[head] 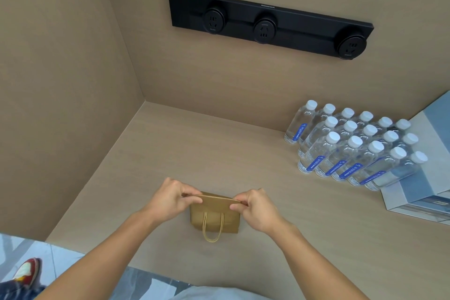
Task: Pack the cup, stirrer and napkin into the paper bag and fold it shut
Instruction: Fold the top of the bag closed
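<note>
A black socket strip (270, 23) with three round outlets is mounted on the beige wall. Clear water bottles (353, 148) with white caps stand in rows at the tabletop's (219, 148) right, beside a grey-blue box (423, 192). A red-and-white shoe (28, 271) shows on the floor, lower left.

Beige counter (194, 148), paper bag (215, 217), water bottles (353, 146), box (426, 178)

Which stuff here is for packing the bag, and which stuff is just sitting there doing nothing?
For the job:
- paper bag, its top pinched shut
- left hand, grip on the top's left end
- right hand, grip on the right end
Cup, stirrer and napkin are not visible.

Just sitting there:
- water bottles
- grey box
- black socket strip on the wall
</note>
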Demonstrator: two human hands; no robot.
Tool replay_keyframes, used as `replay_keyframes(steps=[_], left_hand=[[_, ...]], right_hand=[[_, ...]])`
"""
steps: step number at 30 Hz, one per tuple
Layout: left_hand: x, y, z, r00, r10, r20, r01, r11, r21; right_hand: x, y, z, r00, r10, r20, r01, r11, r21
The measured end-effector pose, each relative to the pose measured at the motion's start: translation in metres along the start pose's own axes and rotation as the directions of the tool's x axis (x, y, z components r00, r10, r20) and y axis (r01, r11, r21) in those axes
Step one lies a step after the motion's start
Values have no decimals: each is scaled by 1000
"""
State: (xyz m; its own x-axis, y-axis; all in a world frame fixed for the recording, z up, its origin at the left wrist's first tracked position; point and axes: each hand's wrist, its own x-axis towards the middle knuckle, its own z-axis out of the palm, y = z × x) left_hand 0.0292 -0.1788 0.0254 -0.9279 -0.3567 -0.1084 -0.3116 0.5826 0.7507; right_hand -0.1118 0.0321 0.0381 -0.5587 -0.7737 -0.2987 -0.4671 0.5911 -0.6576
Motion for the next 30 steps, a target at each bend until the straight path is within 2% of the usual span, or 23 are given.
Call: replay_keyframes(steps=[4, 7, 11, 16, 20, 23, 28, 30], left_hand=[[3, -2, 1, 996, -68, -59, 58, 986, -159], [16, 4, 2, 994, -102, -40, 86, 951, -298], [33, 12, 1, 994, -111, 2, 99, 881, -462], [41, 14, 2, 980, -196, 15, 155, 725, -671], [37, 9, 10, 984, -148, 94, 175, 800, -573], [37, 3, 13, 986, -140, 89, 165, 850, -499], [34, 2, 26, 990, -124, 69, 141, 906, -399], [36, 5, 31, 991, -124, 52, 134, 942, -307]], right_hand=[[3, 2, -3, 996, 67, -54, -57, 985, 166], [10, -1, -5, 991, 125, -47, -105, 947, 303], [15, -3, -7, 976, 216, -9, -165, 771, 615], [18, -1, -10, 965, 254, -59, -124, 645, 754], [15, 6, -2, 957, 258, -133, -67, 644, 762], [13, 13, 3, 955, 250, -161, -52, 674, 737], [12, 25, 10, 936, 321, -142, -138, 708, 692], [14, 27, 12, 922, 349, -167, -160, 736, 658]])
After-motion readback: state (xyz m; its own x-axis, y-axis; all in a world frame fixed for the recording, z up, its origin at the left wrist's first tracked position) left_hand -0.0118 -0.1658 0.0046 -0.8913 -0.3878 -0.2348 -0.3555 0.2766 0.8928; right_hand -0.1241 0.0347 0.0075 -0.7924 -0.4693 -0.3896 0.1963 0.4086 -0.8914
